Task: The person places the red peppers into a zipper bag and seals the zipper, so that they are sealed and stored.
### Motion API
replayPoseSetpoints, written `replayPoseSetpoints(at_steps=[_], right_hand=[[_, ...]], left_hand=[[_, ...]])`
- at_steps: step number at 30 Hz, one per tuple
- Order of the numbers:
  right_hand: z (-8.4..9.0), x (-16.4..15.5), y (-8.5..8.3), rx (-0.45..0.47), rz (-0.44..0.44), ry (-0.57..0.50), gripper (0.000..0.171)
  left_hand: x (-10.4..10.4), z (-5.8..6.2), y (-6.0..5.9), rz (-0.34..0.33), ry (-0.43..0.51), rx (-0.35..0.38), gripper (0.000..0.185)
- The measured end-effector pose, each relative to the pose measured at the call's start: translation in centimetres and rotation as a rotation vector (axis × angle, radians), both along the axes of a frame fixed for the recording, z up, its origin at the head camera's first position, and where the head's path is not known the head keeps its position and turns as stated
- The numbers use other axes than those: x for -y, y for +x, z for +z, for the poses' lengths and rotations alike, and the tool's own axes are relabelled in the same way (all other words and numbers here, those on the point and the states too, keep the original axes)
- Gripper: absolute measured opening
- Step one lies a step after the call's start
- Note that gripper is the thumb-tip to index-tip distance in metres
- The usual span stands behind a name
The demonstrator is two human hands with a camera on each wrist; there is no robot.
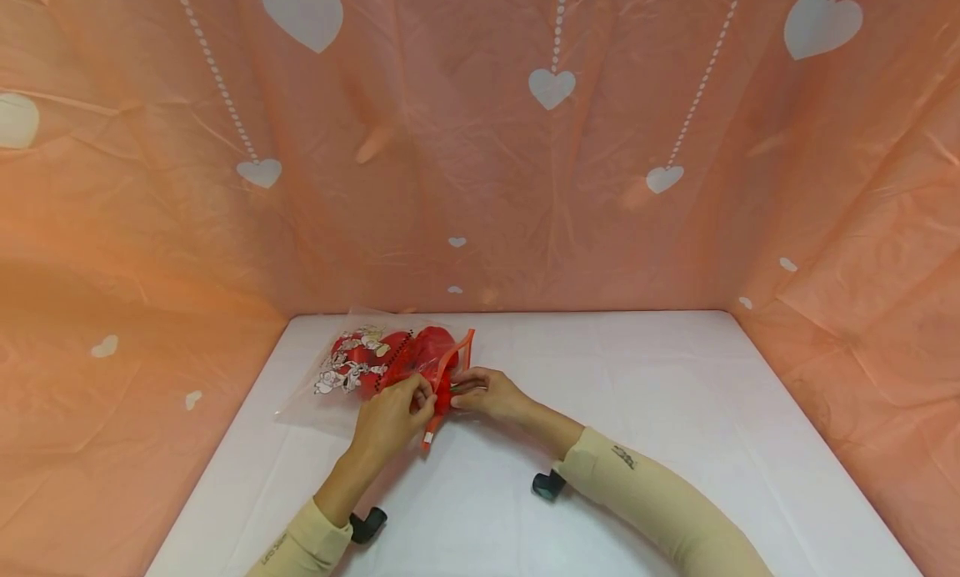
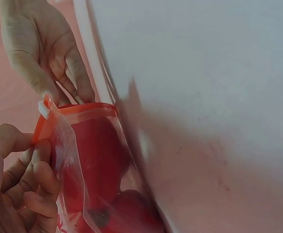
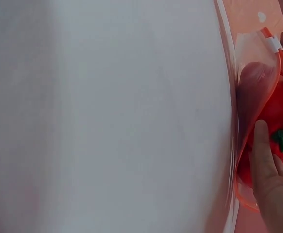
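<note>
A clear plastic slider bag (image 1: 303, 402) with an orange zip edge and printed cartoon figures lies toward the back left of the table. Several red pieces show inside it. My left hand (image 1: 393, 414) pinches the orange edge (image 2: 40, 130) of its mouth, near the white slider (image 3: 274, 44). At the open mouth, my right hand (image 1: 491, 393) has its fingers and thumb around a red bell pepper (image 3: 280, 104) with a green stem. In the left wrist view the right fingertips are hidden behind the orange rim.
The table (image 1: 600, 368) has a white cover. An orange curtain (image 1: 487, 185) with white hearts closes off the back and both sides, and the bag lies close to the back edge. A dark wrist camera (image 1: 548, 485) sits under the right sleeve.
</note>
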State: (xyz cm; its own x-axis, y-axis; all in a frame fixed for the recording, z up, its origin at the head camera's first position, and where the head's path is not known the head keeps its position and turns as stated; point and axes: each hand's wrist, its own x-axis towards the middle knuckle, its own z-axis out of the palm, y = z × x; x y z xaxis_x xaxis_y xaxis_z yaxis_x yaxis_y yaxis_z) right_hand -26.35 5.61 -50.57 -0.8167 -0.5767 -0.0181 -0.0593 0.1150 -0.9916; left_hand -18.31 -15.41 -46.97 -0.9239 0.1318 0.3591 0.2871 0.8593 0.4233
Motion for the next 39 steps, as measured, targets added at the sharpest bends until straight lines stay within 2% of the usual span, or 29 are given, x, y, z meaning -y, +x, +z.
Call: replayPoseSetpoints(at_steps=[8,18,23,32,39], right_hand=[[0.3,0.6,0.2,-0.002,-0.023,0.062,0.039],[0.1,1.5,0.0,-0.016,-0.037,0.038,0.036],[0.2,2.0,0.1,-0.017,-0.06,0.066,0.035],[-0.4,2.9,0.0,0.004,-0.091,0.03,0.03],[-0.1,3.0,0.3,0.012,-0.111,0.048,0.029]], left_hand=[[0.0,0.0,0.0,0.007,-0.019,-0.017,0.016],[-0.1,0.1,0.1,0.016,-0.027,0.02,0.014],[-0.1,0.1,0.1,0.014,-0.035,0.02,0.014],[-0.1,0.0,0.1,0.011,-0.038,0.011,0.013],[-0.1,-0.1,0.1,0.005,-0.035,0.0,0.014]])
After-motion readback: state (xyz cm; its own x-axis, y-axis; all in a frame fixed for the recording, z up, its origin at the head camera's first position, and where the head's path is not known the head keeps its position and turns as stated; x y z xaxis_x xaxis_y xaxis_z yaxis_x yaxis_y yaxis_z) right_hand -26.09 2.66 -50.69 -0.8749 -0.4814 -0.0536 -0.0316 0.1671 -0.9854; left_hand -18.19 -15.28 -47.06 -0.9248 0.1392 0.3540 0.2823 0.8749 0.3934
